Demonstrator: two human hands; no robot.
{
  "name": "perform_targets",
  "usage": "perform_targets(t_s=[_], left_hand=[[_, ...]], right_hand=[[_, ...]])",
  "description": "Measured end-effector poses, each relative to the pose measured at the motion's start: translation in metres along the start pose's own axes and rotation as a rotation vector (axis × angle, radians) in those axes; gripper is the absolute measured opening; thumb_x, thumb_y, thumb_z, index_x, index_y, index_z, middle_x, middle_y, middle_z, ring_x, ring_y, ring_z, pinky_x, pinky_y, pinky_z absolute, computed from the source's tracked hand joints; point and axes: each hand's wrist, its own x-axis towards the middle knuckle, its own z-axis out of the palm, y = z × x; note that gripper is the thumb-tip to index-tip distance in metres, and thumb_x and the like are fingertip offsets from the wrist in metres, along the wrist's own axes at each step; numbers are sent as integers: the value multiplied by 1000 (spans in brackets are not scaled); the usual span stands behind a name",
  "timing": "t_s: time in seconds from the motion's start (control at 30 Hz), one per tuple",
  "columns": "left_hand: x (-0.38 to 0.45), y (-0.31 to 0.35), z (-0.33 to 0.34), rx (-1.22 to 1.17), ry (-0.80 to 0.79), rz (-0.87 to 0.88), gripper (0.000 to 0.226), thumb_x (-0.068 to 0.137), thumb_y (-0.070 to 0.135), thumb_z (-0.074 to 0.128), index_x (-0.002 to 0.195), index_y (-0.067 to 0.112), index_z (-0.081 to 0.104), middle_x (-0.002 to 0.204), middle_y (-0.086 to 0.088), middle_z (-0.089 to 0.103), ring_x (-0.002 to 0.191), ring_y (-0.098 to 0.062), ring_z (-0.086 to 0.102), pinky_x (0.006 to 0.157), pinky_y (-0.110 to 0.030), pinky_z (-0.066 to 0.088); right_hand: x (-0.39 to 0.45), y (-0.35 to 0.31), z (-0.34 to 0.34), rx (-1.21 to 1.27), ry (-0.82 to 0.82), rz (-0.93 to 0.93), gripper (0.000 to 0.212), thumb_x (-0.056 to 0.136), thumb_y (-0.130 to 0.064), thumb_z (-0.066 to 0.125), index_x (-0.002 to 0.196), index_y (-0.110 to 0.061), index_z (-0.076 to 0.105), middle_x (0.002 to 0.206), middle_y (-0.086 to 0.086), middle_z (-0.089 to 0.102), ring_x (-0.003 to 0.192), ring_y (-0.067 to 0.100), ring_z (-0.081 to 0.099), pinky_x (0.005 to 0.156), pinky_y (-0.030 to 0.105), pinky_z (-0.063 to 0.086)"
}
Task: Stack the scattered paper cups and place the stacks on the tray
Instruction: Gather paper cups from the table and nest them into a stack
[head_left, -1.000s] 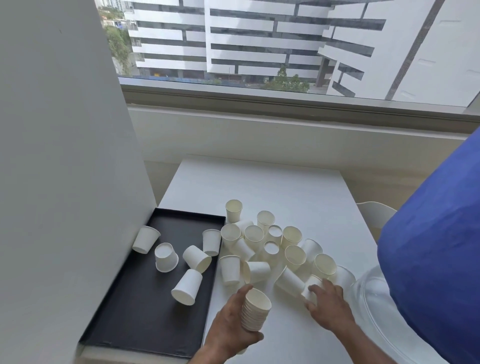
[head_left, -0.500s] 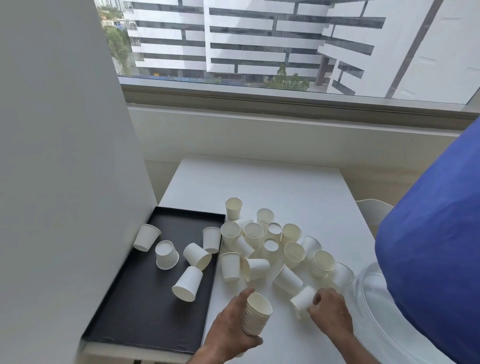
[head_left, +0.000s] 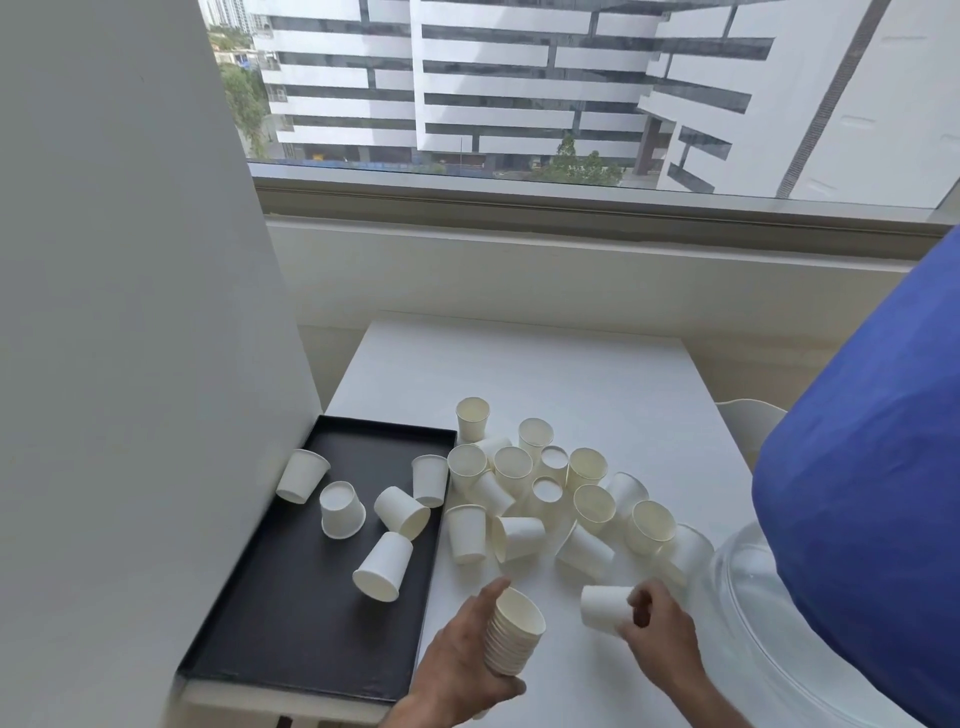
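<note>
Ribbed stack of nested cups in left grip, right grip pinching tapered cup

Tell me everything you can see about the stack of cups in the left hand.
The stack of cups is made of many white paper cups nested one inside another, so their rolled rims form close rings down its side. The top cup's mouth is open and looks empty, cream inside. The stack tilts, mouth up and toward the right. The left hand grips it from the left, fingers curled round it, above the white table near the black tray.
</note>
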Motion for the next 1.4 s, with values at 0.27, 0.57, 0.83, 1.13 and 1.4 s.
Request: perform_targets(t_s=[0.27, 0.57, 0.83, 1.13, 1.4], left_hand=[[-5, 0, -3, 29, -1, 15, 119, 57, 48, 75, 139, 74, -7, 134, 28, 46, 117, -9, 56, 96, -32, 52], [-11, 3, -2, 10, 58, 39, 124, 55, 50, 74, 144, 69, -11, 135, 33, 46, 110, -13, 61, 83, -31, 53], [-14, -7, -7, -111, 170, 29, 98, 51, 51, 86, 131, 63, 31, 115, 22, 60, 97, 1, 59, 87, -19, 51], [-15, -6, -17, -703, 609, -300, 87, 36, 53, 96, 112, 44, 54, 99, 11, 71, 92, -9, 70, 78, -31, 61], [-20, -43, -57, -1028, 783, -719, 66, 75, 56, 83, 109, 3, 59, 109, -17, 65, 83, -32, 72, 55, -36, 60]], right_hand=[[-44, -41, -3, 152, -6, -428, 49, 73, 0, 80, 102, -37, 67, 79, -25, 71, 77, -4, 68, 71, 9, 46], [-61, -73, 13, 187, -91, -666, 42, 80, -1, 77, 102, -36, 74, 93, -20, 75, 86, 1, 69, 78, 26, 55], [-71, -86, 28, 185, -284, -767, 44, 82, 0, 67, 113, -32, 71, 120, -13, 67, 113, 6, 61, 93, 29, 52], [-96, -89, 67, 250, -502, -344, 83, 57, -30, 85, 127, -39, 43, 124, -12, 56, 93, 10, 68, 75, 30, 60], [-86, -158, 109, 123, -379, -635, 56, 66, -37, 79, 117, -24, 62, 108, -12, 59, 98, 7, 58, 83, 26, 53]])
